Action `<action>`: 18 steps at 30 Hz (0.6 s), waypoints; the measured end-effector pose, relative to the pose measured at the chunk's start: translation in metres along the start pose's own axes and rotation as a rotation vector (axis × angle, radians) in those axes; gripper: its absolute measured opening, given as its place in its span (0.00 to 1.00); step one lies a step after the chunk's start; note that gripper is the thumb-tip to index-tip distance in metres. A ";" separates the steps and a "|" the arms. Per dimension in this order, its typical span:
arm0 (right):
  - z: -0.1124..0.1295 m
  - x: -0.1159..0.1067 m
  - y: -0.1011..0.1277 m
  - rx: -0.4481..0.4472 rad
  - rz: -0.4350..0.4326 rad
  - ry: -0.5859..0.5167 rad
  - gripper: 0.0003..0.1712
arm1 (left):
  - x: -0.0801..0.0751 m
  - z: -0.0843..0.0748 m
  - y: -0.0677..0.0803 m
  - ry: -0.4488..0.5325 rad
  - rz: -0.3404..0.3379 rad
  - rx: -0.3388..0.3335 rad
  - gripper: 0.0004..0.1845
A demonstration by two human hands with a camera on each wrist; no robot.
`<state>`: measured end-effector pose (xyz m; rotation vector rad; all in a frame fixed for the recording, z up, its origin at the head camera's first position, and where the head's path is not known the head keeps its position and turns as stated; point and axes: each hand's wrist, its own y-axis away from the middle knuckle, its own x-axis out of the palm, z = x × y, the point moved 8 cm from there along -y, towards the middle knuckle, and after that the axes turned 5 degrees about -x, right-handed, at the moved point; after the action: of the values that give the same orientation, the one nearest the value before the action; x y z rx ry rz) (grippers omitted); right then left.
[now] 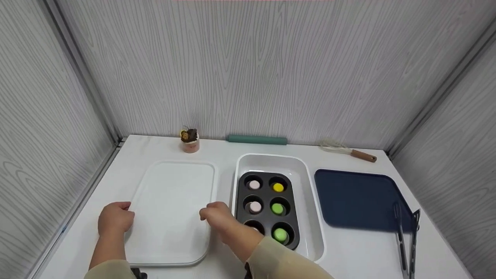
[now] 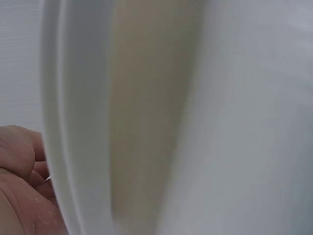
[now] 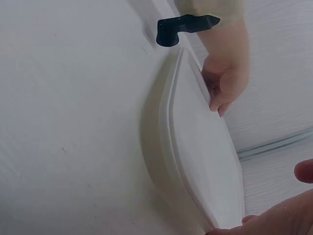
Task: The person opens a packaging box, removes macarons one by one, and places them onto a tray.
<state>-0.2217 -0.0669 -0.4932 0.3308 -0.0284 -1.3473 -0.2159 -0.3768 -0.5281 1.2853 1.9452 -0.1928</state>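
Trouble could start with the big white tray [image 1: 172,211], because I hold it by its two long edges and nothing else keeps it steady. My left hand [image 1: 115,219] curls its fingers on the left edge, and my right hand [image 1: 217,216] curls on the right edge, so the tray sits flat on the table [image 1: 360,254] right between my hands. From the right wrist view I see the far fingers only hooked on the thin rim, so I think the tray could slip out if I lift fast or if one hand pulls harder than the other. It could also tip and bump the white bin [image 1: 310,201], which sits just to the right of my right hand, nearly touching it. My right sleeve [image 1: 279,259] hangs over the near end of the dark muffin pan [image 1: 267,209] inside that bin, so a wide swing could knock the little round cakes. Now I count, big things first: one white tray, one white bin, one blue board [image 1: 356,197] further right of my right hand, one muffin pan with six cups. I count one green roller [image 1: 257,139] far ahead of my hands by the wall, one pair of tongs [image 1: 405,240] well off to the right, and one whisk [image 1: 347,150]. There is one small cupcake [image 1: 190,141] ahead of the tray. In the pan I see two pink cakes, two green ones and one yellow one; the sixth cup is partly hidden by my arm, so I cannot tell what is there.
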 end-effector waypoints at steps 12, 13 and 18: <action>-0.009 0.006 -0.001 0.069 -0.021 0.003 0.38 | 0.009 -0.007 -0.003 0.012 -0.077 -0.021 0.28; -0.009 0.006 -0.001 0.073 -0.022 0.012 0.38 | 0.009 -0.007 -0.003 0.019 -0.079 -0.027 0.28; -0.010 0.008 -0.002 0.064 -0.017 0.028 0.38 | 0.011 -0.006 -0.004 0.043 -0.093 -0.046 0.28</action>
<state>-0.2199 -0.0729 -0.5050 0.4045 -0.0455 -1.3604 -0.2242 -0.3676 -0.5326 1.1797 2.0361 -0.1669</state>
